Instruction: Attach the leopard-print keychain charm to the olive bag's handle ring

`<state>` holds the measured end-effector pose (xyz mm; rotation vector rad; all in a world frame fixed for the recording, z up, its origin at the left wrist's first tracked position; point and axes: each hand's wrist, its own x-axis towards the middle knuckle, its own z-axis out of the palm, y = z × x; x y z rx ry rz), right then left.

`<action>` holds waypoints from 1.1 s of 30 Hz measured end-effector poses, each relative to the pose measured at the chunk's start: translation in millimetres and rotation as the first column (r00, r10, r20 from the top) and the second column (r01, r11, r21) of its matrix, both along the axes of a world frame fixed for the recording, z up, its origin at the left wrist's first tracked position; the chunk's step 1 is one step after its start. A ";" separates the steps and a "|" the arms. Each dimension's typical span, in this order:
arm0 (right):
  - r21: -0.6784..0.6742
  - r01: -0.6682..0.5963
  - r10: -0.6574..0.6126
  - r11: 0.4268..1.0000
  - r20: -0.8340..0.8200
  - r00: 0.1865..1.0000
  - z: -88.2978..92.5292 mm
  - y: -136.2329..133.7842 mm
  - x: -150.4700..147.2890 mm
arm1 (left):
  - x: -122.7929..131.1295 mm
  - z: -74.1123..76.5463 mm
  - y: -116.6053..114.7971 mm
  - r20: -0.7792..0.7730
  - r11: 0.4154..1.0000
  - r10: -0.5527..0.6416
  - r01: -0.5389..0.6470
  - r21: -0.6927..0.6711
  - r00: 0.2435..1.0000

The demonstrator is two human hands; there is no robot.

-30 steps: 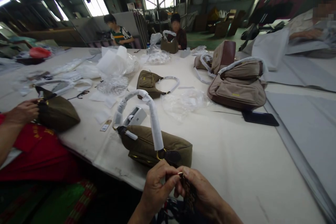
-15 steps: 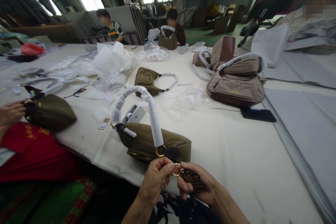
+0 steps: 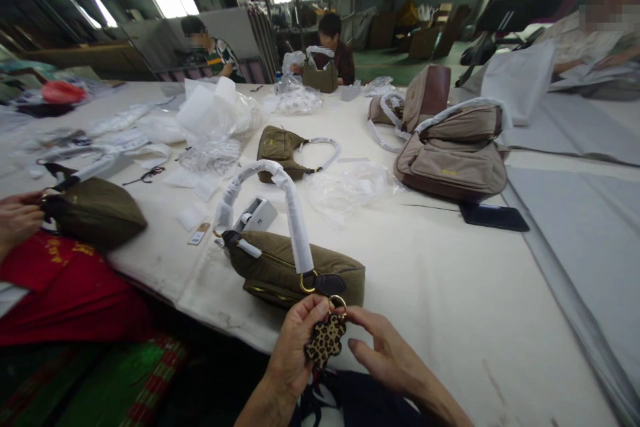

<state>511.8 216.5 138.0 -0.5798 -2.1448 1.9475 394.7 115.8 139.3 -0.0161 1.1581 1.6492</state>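
My left hand (image 3: pixel 293 343) pinches a leopard-print charm (image 3: pixel 326 340) near its top, where a gold key ring (image 3: pixel 343 301) is attached. The charm hangs down with its spotted side showing. Beside the ring is my right hand (image 3: pixel 387 350), thumb and index finger apart; the index fingertip is at the ring, and contact is hard to make out. Just beyond both hands an olive handbag (image 3: pixel 320 257) lies on the table (image 3: pixel 450 307). Its handle (image 3: pixel 287 197) is wrapped in white paper and arches upward.
Behind the handbag stand a small grey box (image 3: pixel 257 215) and a paper tag (image 3: pixel 199 233). Another olive bag (image 3: pixel 280 150), taupe bags (image 3: pixel 453 163), a phone (image 3: pixel 494 217) and plastic wrapping (image 3: pixel 350 187) lie farther off. A co-worker's hand (image 3: pixel 20 217) holds an olive bag at left.
The charm has passed from my right hand to my left and turned its spotted face into view. My right hand has let go, its thumb and index finger now spread.
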 end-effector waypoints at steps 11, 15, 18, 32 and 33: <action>-0.569 0.090 -0.157 0.818 -0.070 0.985 -13.4 3.3 0.3 | 13.9 -14.3 -5.4 -0.471 0.992 -0.128 0.106 -0.072 0.873; -0.447 0.067 -0.116 0.892 -0.083 0.990 -10.6 1.1 2.8 | 11.0 -9.6 -9.4 -0.739 0.994 -0.113 0.078 -0.081 0.664; -0.308 0.057 -0.084 0.950 -0.075 0.994 -7.3 1.9 5.8 | 7.3 -1.0 -12.4 -0.851 0.985 -0.142 0.154 -0.073 0.505; -0.726 -0.051 -0.188 0.686 -0.244 0.951 -17.4 -18.7 -2.9 | 5.8 1.1 -13.5 -0.791 0.991 -0.073 0.132 0.010 0.608; -0.733 -0.043 -0.199 0.679 -0.240 0.950 -17.8 -20.1 -3.3 | 6.3 0.7 -13.5 -0.765 0.992 -0.080 0.128 0.003 0.639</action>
